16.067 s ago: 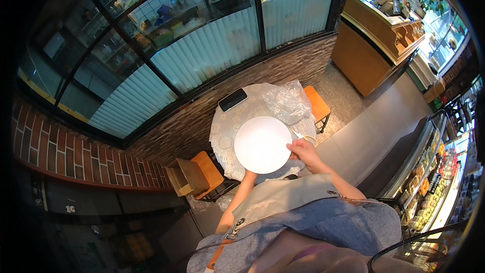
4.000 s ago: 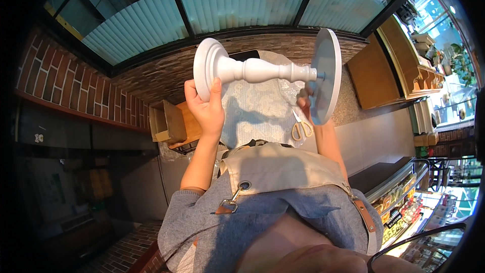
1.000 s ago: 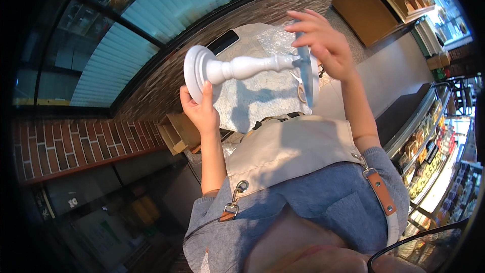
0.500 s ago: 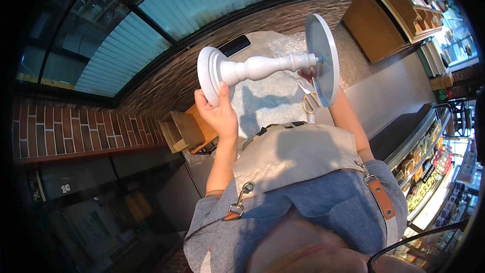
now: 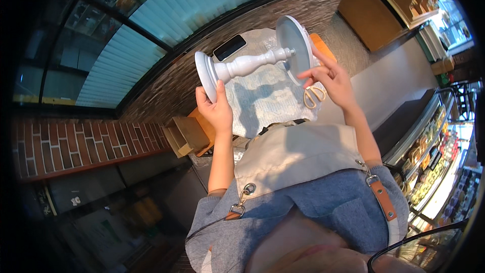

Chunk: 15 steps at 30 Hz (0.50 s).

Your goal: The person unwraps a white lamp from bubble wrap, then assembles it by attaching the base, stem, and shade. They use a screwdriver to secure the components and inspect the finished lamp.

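Observation:
A white pedestal stand (image 5: 247,65) is held on its side above the table, its turned stem running left to right. My left hand (image 5: 217,111) is closed on the stepped round base (image 5: 203,75) at the left end, thumb in front. At the other end is the wide round plate (image 5: 293,40). My right hand (image 5: 336,83) is at the plate's right edge, fingers stretched and spread around the rim; whether they touch it I cannot tell. Just below lie scissors (image 5: 314,97) with cream handles. Bubble wrap (image 5: 262,103) covers the table beneath the stand.
A dark-screened phone (image 5: 230,48) lies at the table's far left side. An open cardboard box (image 5: 184,139) stands left of the table. Behind run a brick wall and a window (image 5: 187,5). A brown counter (image 5: 369,15) is far right; a lit display case (image 5: 422,167) is nearer.
The stand has lowered and its plate end has shifted left. My right hand has come out from behind the plate to its right edge, fingers spreading. My left hand keeps hold of the base.

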Motion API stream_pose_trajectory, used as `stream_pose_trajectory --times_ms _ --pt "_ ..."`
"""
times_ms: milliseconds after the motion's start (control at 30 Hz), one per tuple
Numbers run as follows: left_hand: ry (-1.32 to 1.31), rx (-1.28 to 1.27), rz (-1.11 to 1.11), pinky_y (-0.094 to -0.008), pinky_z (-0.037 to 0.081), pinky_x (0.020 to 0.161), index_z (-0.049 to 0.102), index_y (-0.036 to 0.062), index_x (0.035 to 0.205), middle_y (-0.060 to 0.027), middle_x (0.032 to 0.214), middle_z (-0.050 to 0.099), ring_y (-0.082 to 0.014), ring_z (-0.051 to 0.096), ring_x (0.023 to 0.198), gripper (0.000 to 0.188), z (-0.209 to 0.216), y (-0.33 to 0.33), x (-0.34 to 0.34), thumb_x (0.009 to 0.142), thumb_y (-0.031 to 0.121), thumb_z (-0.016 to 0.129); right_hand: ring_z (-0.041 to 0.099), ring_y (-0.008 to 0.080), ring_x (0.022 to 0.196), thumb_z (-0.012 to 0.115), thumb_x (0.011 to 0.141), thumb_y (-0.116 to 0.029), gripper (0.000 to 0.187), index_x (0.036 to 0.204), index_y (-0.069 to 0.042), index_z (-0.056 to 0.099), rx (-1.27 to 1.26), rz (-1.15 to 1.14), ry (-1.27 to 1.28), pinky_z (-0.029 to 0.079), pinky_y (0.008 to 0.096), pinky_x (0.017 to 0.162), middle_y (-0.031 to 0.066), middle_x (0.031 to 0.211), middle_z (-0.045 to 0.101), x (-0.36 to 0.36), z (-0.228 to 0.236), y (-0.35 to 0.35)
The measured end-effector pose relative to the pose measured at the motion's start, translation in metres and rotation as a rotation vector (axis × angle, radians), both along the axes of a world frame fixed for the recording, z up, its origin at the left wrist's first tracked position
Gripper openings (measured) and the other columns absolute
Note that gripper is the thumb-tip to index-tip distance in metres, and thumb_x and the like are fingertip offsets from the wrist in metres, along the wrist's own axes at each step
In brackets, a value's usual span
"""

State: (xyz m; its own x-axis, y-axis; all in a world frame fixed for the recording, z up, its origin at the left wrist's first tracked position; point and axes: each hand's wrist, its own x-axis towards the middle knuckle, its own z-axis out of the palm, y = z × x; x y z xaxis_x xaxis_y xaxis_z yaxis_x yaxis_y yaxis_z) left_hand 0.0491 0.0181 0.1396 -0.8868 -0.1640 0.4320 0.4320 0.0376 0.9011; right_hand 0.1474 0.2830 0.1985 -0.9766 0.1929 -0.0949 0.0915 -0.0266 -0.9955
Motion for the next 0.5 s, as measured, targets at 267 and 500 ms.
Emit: stream_pose_trajectory --times_ms 267,500 --pt "-0.148 0.317 -0.331 -0.0248 0.043 0.078 0.051 0.0044 0.093 -0.0028 0.093 0.058 -0.0079 0.052 0.083 0.017 0.002 0.002 0.011 0.090 0.008 0.068 0.044 0.0043 0.055 0.066 0.091 -0.028 0.022 0.087 -0.007 0.070 0.588 -0.229 0.656 0.036 0.0229 0.053 -0.0042 0.059 0.051 -0.082 0.023 0.051" --pt "-0.151 0.504 -0.321 -0.0303 0.046 0.088 0.051 0.0040 0.102 -0.0069 0.103 0.062 -0.0124 0.058 0.094 0.020 0.017 -0.003 0.015 0.090 0.006 0.067 0.039 0.0083 0.045 0.055 0.097 -0.040 0.046 0.065 -0.008 0.054 -0.237 -0.274 0.214 0.033 0.0243 0.046 -0.0020 0.051 0.043 -0.103 0.009 0.036"
